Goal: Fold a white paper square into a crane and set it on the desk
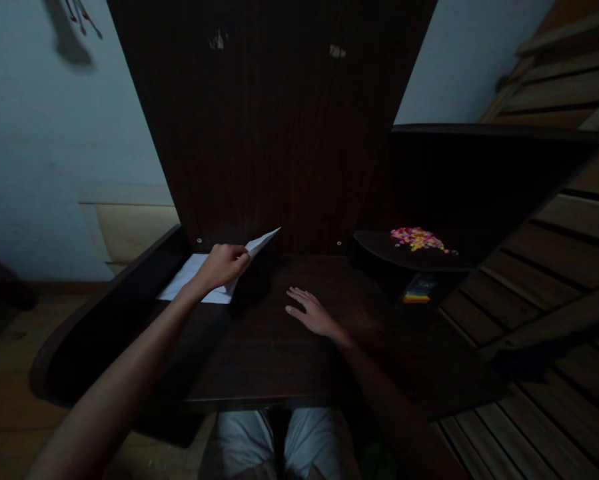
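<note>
Trousers (249, 433): pale cloth, below desk (269, 360). Left hand (222, 265): fingers closed on white paper (185, 279), thin, at desk's left, seemingly pinched to keep one flap raised. Right hand (313, 315): spread, holding nothing, mid-desk, perhaps for support. Small pieces (416, 238): multicoloured, heaped on rounded shelf (376, 245), desk's right.

White paper (183, 279), one side raised, on desk (259, 360)
</note>
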`<state>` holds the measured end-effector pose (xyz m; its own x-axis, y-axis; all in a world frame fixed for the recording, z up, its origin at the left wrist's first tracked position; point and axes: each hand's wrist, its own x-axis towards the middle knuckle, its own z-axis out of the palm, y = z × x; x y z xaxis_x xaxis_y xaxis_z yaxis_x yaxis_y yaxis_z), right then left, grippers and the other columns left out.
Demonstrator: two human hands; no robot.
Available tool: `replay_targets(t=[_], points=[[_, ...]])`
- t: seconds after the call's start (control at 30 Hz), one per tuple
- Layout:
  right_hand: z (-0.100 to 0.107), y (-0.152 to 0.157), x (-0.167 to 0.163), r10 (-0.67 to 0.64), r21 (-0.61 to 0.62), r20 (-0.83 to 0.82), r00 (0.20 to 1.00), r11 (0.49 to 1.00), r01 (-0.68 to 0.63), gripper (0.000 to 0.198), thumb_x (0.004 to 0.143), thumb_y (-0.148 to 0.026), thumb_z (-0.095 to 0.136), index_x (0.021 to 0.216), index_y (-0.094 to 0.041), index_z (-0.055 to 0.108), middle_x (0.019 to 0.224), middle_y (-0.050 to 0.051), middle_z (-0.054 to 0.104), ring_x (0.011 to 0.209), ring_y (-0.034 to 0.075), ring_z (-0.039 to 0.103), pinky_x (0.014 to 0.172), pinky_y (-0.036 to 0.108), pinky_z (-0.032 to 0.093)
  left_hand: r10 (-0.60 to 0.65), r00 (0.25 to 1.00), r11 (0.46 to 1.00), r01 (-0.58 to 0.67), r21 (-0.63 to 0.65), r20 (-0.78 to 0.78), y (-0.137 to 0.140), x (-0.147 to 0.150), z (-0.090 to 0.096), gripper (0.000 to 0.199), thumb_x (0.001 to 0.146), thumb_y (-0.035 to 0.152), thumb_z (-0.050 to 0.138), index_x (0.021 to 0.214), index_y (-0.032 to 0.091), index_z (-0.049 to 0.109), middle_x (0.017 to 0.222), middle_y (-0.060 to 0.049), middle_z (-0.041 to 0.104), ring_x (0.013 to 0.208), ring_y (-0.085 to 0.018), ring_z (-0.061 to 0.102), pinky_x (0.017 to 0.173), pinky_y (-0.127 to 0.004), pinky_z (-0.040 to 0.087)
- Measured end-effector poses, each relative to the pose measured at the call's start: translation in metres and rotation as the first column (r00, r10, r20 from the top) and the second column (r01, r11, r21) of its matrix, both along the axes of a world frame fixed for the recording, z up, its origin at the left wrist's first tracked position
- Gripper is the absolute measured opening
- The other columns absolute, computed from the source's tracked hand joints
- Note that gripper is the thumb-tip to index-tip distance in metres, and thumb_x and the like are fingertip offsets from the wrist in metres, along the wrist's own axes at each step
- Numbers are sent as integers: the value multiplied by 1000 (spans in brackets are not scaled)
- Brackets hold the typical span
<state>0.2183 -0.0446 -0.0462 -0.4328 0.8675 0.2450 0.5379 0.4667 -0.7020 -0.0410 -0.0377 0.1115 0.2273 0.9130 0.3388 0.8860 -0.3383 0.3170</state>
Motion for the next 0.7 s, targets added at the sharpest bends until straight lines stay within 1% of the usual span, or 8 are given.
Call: replay_targets(t=[0.07,0.17,0.27,0.4,0.47,0.53,0.6,0.7], points=[[0,6,1,-66,-106,-218,974,993,43,57,84,-57,54,132,-25,53,141,9,48,133,25,41,112,46,27,-106,958,994,101,33,266,-10,3,12,36,81,38,45,85,16,73,80,-5,71,73,-20,63,68,-27,45],[1,16,5,-173,-261,-552,816,965,28,58,80,-58,58,128,-25,54,136,10,53,125,25,50,106,45,37,-111,819,994,97,55,563,-17,6,11,34,75,43,53,78,15,72,76,-3,69,70,-18,59,63,-25,43],[3,21,8,-284,-405,-720,633,913,-51,52,78,-55,62,120,-26,56,128,10,60,112,25,60,97,45,46,-18,651,998,60,-28,759,-12,9,-12,32,70,44,60,76,15,70,68,-1,65,61,-15,54,54,-23,39],[7,19,9,-356,-454,-793,495,887,-89,41,69,-43,73,103,-22,62,111,8,69,102,25,65,90,41,51,101,447,981,101,-162,889,-1,10,-63,30,63,42,66,75,15,69,70,-1,65,63,-14,56,57,-23,42],[8,18,10,-363,-437,-801,476,898,-50,43,62,-35,79,99,-20,63,105,7,71,98,25,66,89,39,51,198,387,952,145,-271,901,3,7,-86,28,59,40,70,72,15,67,66,-1,64,62,-14,57,57,-23,44],[8,18,12,-389,-447,-774,500,895,5,46,56,-29,82,96,-19,64,100,6,72,92,25,67,86,39,52,290,348,880,270,-391,892,5,4,-102,30,55,36,74,76,15,67,71,-2,66,63,-15,60,59,-25,47],[8,19,14,-407,-462,-737,539,886,38,46,52,-27,84,93,-18,65,97,6,73,87,24,68,81,38,53,341,341,825,337,-453,876,4,0,-108,36,56,35,77,85,16,67,79,-4,68,66,-16,63,60,-26,48],[7,21,16,-403,-465,-704,585,884,49,43,50,-27,84,88,-18,67,93,6,73,82,23,68,75,35,54,328,388,791,387,-475,862,4,-2,-105,46,58,32,80,98,17,64,89,-6,71,73,-18,66,63,-28,51]])
